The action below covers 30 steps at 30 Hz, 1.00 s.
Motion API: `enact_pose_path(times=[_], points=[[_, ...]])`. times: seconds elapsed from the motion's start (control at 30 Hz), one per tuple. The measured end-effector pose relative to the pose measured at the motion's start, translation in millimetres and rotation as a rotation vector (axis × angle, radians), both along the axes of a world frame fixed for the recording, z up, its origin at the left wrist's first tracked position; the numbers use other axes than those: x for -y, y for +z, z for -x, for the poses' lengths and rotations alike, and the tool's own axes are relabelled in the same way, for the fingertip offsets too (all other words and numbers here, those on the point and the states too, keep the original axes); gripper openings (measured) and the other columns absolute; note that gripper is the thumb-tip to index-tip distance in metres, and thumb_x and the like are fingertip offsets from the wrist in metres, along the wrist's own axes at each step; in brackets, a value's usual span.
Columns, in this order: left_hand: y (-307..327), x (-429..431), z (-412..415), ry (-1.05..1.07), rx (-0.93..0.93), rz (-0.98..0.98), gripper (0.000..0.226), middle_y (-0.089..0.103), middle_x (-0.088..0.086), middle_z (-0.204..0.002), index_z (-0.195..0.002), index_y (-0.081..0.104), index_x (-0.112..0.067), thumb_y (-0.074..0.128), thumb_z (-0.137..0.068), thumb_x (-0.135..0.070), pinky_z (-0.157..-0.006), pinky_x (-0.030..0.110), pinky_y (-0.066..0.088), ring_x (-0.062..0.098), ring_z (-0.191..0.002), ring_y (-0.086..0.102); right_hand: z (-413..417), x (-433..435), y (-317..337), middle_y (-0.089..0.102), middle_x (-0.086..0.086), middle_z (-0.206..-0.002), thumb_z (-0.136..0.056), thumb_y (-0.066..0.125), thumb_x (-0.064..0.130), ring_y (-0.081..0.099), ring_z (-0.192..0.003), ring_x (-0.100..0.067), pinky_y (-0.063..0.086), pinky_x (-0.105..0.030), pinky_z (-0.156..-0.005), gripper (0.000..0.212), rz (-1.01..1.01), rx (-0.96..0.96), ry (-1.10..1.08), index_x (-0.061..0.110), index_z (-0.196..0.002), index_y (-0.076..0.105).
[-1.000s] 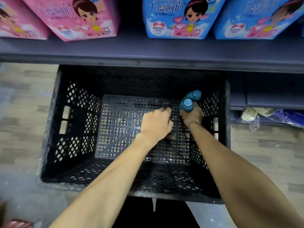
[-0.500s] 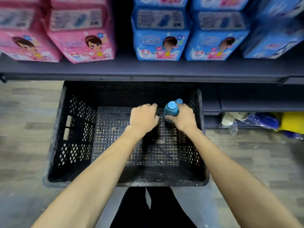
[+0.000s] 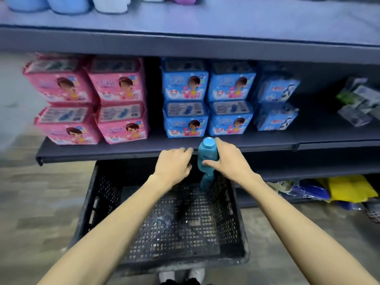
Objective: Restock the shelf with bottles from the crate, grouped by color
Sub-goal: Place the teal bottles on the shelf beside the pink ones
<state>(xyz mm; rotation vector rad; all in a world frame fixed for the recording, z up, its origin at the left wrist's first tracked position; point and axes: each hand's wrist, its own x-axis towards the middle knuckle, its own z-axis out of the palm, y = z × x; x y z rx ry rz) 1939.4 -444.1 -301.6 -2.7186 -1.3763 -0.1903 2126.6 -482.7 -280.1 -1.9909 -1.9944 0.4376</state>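
The right hand (image 3: 228, 161) was wrapped around a teal bottle (image 3: 206, 153). The thumb lay across the front of it and the fingers went round the back. The bottle stood almost straight up in the hand, with its blue cap on top. Just under the grip, more teal stuck out downward. It was blurry, so I could not tell if it was a second bottle.

The left hand (image 3: 173, 164) was just beside the grip, on its left, close to the bottle but not holding it. Its fingers were bent down and its palm was hidden, so I could not tell if it held anything.

The black crate (image 3: 102, 202) sat right below the grip, on the floor. The dark shelf (image 3: 123, 153) edge ran just behind the held bottle. Blue packs (image 3: 185, 120) were stacked on that shelf, right above and behind the grip. Pink packs (image 3: 121, 122) were stacked farther to the left of it.
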Motion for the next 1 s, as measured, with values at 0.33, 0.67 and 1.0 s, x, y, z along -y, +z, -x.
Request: enact_pose_path(times=[0.33, 0.67, 1.0], points=[[78.4, -25.0, 20.5, -0.118, 0.081, -0.267, 0.028, 0.056, -0.001, -0.065, -0.085, 0.055, -0.015, 0.072, -0.065, -0.025, -0.044, 0.025, 0.023, 0.027, -0.056, 0.061, 3.3, -19.5, 92.4, 0.069, 0.004, -0.109, -0.076, 0.082, 0.045, 0.061, -0.093, -0.016, 0.053, -0.041, -0.082, 0.06, -0.193, -0.147, 0.03, 0.02, -0.124, 0.056], [176.0, -43.3, 28.5, -0.301, 0.217, -0.492, 0.023, 0.058, -0.002, -0.067, -0.095, 0.055, -0.018, 0.042, -0.08, -0.029, -0.039, 0.027, 0.037, 0.026, -0.055, 0.061, -1.9, -19.3, 186.2, 0.063, 0.015, -0.082, -0.075, 0.083, 0.044, 0.053, -0.065, 0.001, 0.041, -0.024, -0.063, 0.051, -0.325, -0.182, 0.115, 0.024, -0.116, 0.061], [265.0, -51.4, 25.7, -0.256, 0.192, -0.674, 0.028, 0.057, -0.001, -0.067, -0.095, 0.062, -0.018, 0.048, -0.085, -0.04, -0.042, 0.026, 0.029, 0.025, -0.058, 0.06, -9.4, -37.1, 285.5, 0.068, 0.015, -0.09, -0.074, 0.085, 0.043, 0.058, -0.073, 0.0, 0.044, -0.02, -0.066, 0.042, -0.415, -0.142, 0.241, 0.026, -0.107, 0.065]])
